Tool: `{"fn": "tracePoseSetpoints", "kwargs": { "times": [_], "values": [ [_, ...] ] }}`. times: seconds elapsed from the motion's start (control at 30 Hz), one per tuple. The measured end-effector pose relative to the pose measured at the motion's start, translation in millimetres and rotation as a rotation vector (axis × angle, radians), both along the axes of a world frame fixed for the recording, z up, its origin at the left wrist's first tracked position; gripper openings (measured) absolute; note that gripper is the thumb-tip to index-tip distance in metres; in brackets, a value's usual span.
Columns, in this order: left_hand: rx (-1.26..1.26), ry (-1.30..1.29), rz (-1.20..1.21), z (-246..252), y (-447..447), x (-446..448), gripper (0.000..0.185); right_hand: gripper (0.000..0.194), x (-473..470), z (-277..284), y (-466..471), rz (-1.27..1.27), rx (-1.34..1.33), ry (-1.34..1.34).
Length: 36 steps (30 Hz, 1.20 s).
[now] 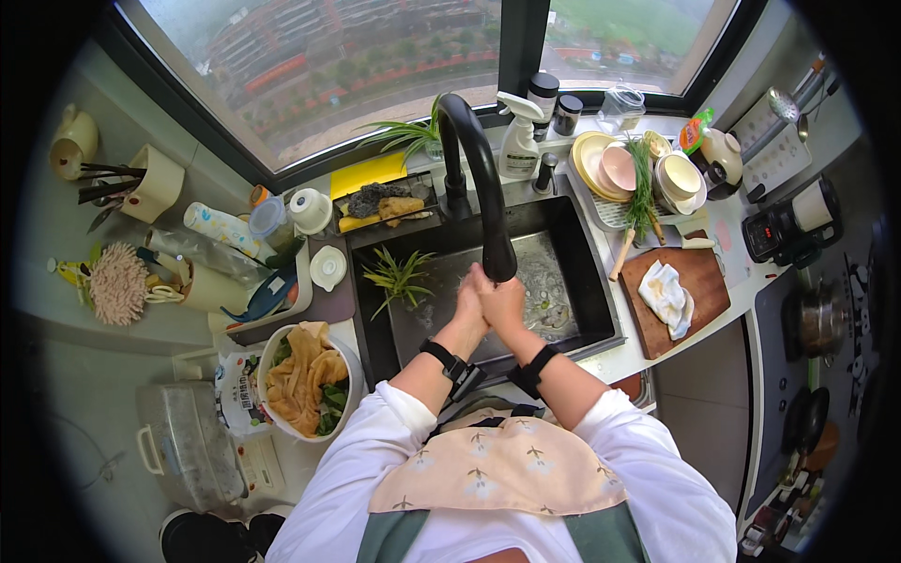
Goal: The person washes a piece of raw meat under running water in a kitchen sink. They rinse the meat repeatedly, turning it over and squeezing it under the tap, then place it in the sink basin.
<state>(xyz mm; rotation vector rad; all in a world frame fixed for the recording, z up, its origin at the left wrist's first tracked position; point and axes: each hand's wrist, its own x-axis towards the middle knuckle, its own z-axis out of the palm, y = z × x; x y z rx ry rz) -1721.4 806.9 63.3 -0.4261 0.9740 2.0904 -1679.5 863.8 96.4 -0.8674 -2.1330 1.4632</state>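
Both of my hands meet under the spout of a black gooseneck faucet, above a dark kitchen sink. My left hand and my right hand press against each other, palms together, wet-looking. No object shows between them, though the palms are hidden. Black bands circle both wrists. A leafy green plant lies at the sink's left side. Small scraps and water sit on the basin floor, right of my hands.
On the right, a white cloth lies on a wooden cutting board, near a rack of bowls with scallions. A white bin of peels and leaves stands left. Behind the sink are a spray bottle and a sponge tray.
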Motion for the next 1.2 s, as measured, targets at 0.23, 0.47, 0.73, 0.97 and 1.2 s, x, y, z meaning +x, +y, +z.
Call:
{"fn": "tracePoseSetpoints", "kwargs": {
  "times": [0.23,0.47,0.73,0.97,1.2],
  "values": [
    [-0.286,0.027,-0.208,-13,-18,-7,0.038,0.033,2,-17,7,0.069,0.103,-0.056],
    [0.023,-0.199,-0.198,-25,-19,-14,0.037,0.037,4,-26,-16,-0.014,0.16,-0.186],
    [-0.196,0.014,-0.418,25,-17,-4,0.043,0.039,6,-67,37,0.068,-1.29,0.07],
    [-1.08,1.518,-0.318,7,-43,-10,0.034,0.018,10,-60,14,-0.077,-1.718,0.274],
    [-0.853,1.016,-0.086,-2,-71,-29,0.03,0.016,1,-54,20,-0.015,-1.6,0.131]
  ]
}}
